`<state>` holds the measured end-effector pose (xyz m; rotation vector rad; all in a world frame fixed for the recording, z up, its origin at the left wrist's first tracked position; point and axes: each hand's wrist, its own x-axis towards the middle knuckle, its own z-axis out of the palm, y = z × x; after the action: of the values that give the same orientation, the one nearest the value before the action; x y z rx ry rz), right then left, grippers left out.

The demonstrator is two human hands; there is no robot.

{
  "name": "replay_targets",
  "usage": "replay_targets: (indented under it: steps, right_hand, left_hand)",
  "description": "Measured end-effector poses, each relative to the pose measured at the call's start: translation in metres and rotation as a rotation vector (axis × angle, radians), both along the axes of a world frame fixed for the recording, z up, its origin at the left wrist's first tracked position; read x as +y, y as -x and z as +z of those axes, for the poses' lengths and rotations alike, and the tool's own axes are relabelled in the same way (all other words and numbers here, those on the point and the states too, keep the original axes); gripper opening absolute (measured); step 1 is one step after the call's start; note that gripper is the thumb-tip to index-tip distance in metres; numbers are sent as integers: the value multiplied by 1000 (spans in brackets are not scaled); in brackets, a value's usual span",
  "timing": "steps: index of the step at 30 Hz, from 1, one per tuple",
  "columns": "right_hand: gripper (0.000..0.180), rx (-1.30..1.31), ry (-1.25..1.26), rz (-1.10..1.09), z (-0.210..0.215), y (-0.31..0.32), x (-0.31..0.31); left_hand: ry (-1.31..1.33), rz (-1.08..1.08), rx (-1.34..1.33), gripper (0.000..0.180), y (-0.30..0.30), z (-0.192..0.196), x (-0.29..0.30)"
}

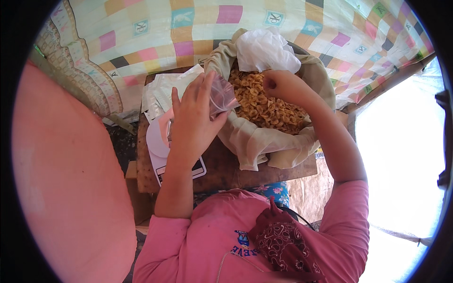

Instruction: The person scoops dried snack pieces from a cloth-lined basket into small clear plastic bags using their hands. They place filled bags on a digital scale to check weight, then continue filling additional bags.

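A clear plastic pouch [221, 96] is gripped in my left hand [194, 101], its thumb at the near side and fingers along the far side. The pouch is held at the left rim of a cloth-lined container [255, 146] full of thin golden-brown chips [269, 107]. Over the far part of the chips is my right hand [283, 87], its fingers curled closed; what lies inside them is hidden. Partly behind my left forearm stands a white kitchen scale [158, 141] with something shiny on it.
A crumpled white plastic sheet [266, 49] rests on the container's far edge. Flat silvery-white pouches [158, 92] lie at the back left of the wooden table [226, 165]. A patterned sheet [155, 35] hangs behind, and a large pink surface [71, 179] fills the left.
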<state>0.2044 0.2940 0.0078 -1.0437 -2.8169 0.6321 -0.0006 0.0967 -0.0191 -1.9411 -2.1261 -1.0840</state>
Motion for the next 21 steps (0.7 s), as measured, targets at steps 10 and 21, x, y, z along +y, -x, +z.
replay_targets:
  steps: [10,21]
  right_hand:
    - [23,-157,44,10,-8,27,2]
    - [24,283,327,293,78,42,-42]
  left_hand:
    - [-30,10,-44,87,-5,-15,-4]
    - [-53,-57,-116,93,-11,-12,8]
